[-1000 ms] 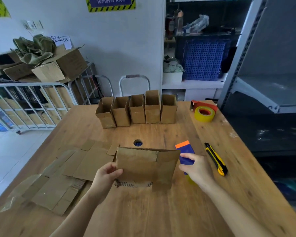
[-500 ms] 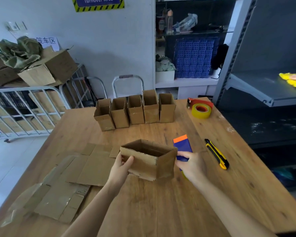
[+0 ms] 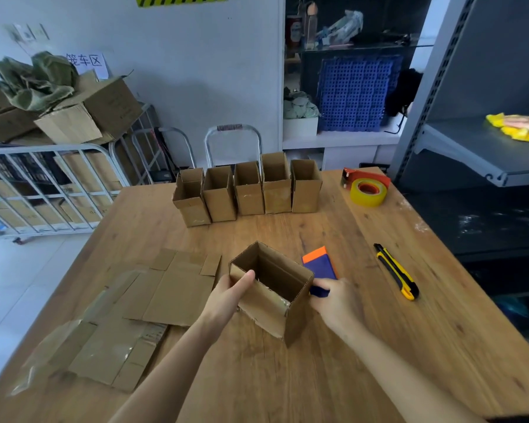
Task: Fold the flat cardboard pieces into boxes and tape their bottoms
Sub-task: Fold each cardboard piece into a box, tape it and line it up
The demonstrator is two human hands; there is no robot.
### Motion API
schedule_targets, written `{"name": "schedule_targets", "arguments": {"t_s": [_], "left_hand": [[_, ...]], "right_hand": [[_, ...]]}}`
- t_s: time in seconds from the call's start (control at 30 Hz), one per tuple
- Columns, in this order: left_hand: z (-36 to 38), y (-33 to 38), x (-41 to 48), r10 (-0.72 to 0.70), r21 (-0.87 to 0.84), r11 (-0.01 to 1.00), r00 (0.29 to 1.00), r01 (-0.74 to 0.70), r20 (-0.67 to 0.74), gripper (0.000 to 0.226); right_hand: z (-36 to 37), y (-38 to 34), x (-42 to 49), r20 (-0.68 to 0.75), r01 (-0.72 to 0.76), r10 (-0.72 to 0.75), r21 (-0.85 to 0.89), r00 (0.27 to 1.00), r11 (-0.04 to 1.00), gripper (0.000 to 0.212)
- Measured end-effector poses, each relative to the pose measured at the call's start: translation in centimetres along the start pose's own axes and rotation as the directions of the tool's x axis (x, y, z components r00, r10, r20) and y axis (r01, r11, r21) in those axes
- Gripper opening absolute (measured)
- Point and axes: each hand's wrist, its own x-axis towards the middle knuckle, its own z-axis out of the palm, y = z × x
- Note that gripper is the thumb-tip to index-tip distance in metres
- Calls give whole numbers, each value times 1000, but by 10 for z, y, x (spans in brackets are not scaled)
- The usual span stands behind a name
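With my left hand [image 3: 226, 297] pinching the box [image 3: 264, 306] by its left wall and my right hand [image 3: 333, 300] gripping the blue tool [image 3: 319, 264] just right of the box, I judge this one-handed hold may let the box skew.

Soft, even daylight fills the room, brightest on the pale floor [image 3: 19, 285] at 9 o'clock and the white wall [image 3: 196, 87] at 12 o'clock. The bench [image 3: 318, 377] carries only faint, diffuse shadows, the plainest beneath the open box [image 3: 272, 306]. The grey shelf [image 3: 486, 154] at 3 o'clock sits dim. Taped flat cardboard [image 3: 104, 346] at 8 o'clock shows a dull sheen. The wide lens bows the railing [image 3: 43, 190] at 9 o'clock. The yellow cloth [image 3: 510, 129] at 3 o'clock is smeared with blur; the centre is moderately sharp.
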Motion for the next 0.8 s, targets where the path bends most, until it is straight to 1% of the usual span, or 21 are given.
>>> {"name": "schedule_targets", "arguments": {"t_s": [0.13, 0.23, 0.33, 0.47, 0.6, 0.7, 0.8], "left_hand": [[0, 3, 0, 66, 94, 994, 991, -55, -118, 61], [-4, -4, -8, 87, 153, 986, 981, -60, -172, 71], [-5, -10, -12, 95, 205, 977, 972, -50, -213, 83], [-4, -6, -11, 98, 253, 967, 969, -39, -227, 84], [-4, -2, -12, 109, 315, 948, 969, -34, -223, 84], [-5, 0, -14, 87, 354, 935, 975, -8, -207, 82], [-4, 7, -16, 10, 357, 933, 990, 40, -139, 87]], "right_hand": [[1, -6, 12, -54, -35, 35, 13, 998, 999, 25], [2, -5, 14, -81, -90, 94, 49, 992, 995, 28], [-1, -3, 10, -97, -120, 130, 105, 987, 987, 25], [-8, -7, 5, -130, -131, 153, 164, 980, 978, 20], [-13, -4, 3, -174, -180, 215, 195, 961, 964, 25], [-14, -4, 1, -150, -179, 216, 230, 965, 957, 26], [-13, -11, 4, -115, -166, 198, 243, 973, 956, 22]]}}
